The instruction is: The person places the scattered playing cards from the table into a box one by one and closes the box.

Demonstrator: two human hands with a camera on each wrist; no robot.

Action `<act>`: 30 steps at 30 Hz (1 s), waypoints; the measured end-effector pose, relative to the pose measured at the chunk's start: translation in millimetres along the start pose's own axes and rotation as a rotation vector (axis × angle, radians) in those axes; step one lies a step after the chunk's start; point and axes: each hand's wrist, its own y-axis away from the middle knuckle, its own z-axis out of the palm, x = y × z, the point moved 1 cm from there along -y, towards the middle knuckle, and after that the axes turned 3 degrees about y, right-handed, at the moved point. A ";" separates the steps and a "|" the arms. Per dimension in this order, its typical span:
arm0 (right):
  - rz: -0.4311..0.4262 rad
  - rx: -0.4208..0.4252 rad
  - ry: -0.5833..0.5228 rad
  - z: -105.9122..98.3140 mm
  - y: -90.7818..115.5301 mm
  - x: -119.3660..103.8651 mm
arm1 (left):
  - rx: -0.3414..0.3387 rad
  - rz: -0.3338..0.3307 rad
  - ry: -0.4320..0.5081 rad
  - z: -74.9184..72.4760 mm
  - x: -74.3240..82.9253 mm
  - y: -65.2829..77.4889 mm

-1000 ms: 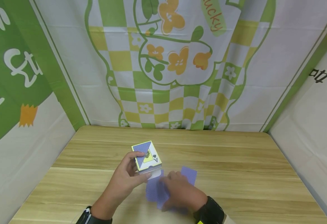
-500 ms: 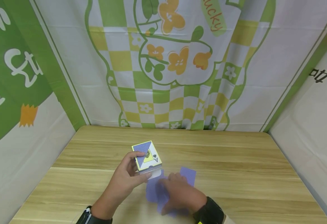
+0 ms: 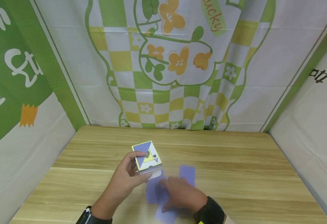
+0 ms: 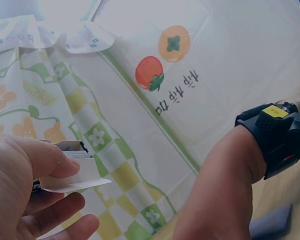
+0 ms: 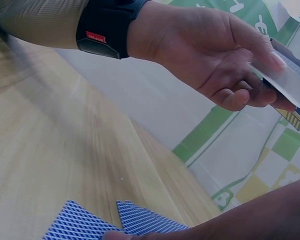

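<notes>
A playing card box (image 3: 149,157) with an ace of spades on its front is held aloft in my left hand (image 3: 125,174), the thumb near its opening. Its white flap (image 4: 85,179) hangs open, and card edges show inside in the left wrist view. Blue-backed playing cards (image 3: 153,189) lie face down on the table below. My right hand (image 3: 180,193) rests over them, fingers spread, thumb toward the near side; it hides part of the cards. In the right wrist view, a finger touches the patterned cards (image 5: 80,225).
The wooden table (image 3: 236,161) carries the cards near its front middle. A printed curtain (image 3: 177,102) hangs along the back edge, and fabric walls stand left and right. Each wrist wears a black band (image 3: 209,210).
My right hand shifts slightly over the cards. The card beyond it slides a little left, and the nearest card slides toward the front. My left hand and the card box stay put.
</notes>
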 end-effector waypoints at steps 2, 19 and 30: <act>0.007 -0.019 -0.048 -0.3 -0.1 1.6 | -0.004 0.004 -0.001 0.0 0.6 0.1; -0.102 -0.248 -0.119 -7.0 6.0 -3.4 | 0.000 -0.007 0.009 1.0 0.7 0.9; -0.197 -0.533 -0.164 -20.4 18.8 -21.6 | -0.010 -0.017 -0.002 0.8 0.1 0.6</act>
